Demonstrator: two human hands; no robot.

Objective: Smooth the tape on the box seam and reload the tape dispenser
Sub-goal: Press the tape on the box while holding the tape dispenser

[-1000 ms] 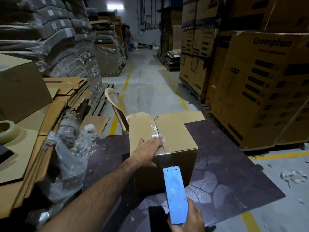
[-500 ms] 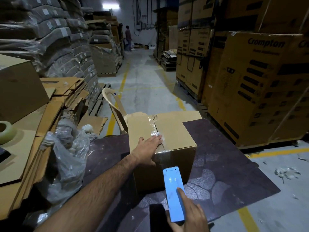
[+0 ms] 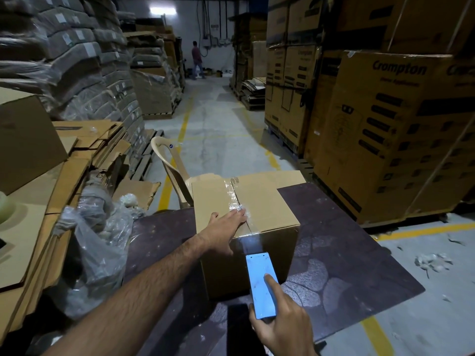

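A brown cardboard box (image 3: pixel 264 201) stands on a dark table (image 3: pixel 341 253). Clear tape (image 3: pixel 230 194) runs along its top seam and down the near face. My left hand (image 3: pixel 223 228) lies flat on the box top, fingers straight, fingertips pressing the tape near the front edge. My right hand (image 3: pixel 279 327) grips the light blue tape dispenser (image 3: pixel 259 282) in front of the box's near face, index finger stretched along its top. A roll of tape (image 3: pixel 5 206) shows at the far left edge on flattened cardboard.
Flattened cartons (image 3: pixel 77 155) and a crumpled plastic bag (image 3: pixel 100 240) lie left of the table. A beige plastic chair (image 3: pixel 172 168) stands behind the box. Stacked Crompton cartons (image 3: pixel 390 129) line the right. A person (image 3: pixel 197 59) stands far down the aisle.
My right index finger has stretched out along the dispenser's top, and the dispenser has moved slightly nearer the box's near face. My left hand stays pressed on the tape.
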